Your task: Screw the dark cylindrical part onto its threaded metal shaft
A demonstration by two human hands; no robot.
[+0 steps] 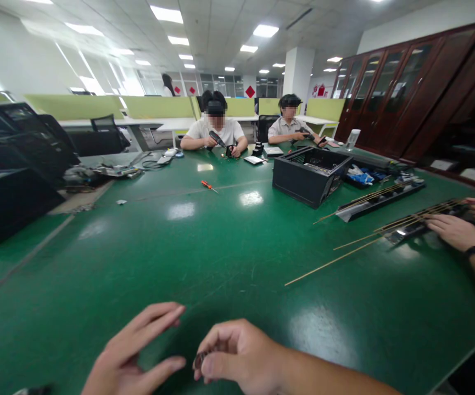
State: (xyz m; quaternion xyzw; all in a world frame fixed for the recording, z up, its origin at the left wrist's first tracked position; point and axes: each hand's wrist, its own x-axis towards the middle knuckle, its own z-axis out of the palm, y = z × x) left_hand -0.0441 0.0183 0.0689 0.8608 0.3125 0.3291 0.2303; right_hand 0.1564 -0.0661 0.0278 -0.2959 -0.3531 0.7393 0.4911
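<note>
My left hand [132,351] hovers low over the green table [204,258] near its front edge, fingers stretched out and apart, holding nothing. Just right of it my right hand [237,351] is curled in a pinch around a small dark round part [199,360] at its fingertips; I cannot make out what the part is. The two hands nearly touch.
A co-worker's hands [453,230] at the right rest on a dark tray [418,225] with thin wooden sticks [336,258]. A black crate [309,175] stands mid-table, with an orange screwdriver [208,186] left of it. Two seated people work at the far end. Black cases [10,170] stand left.
</note>
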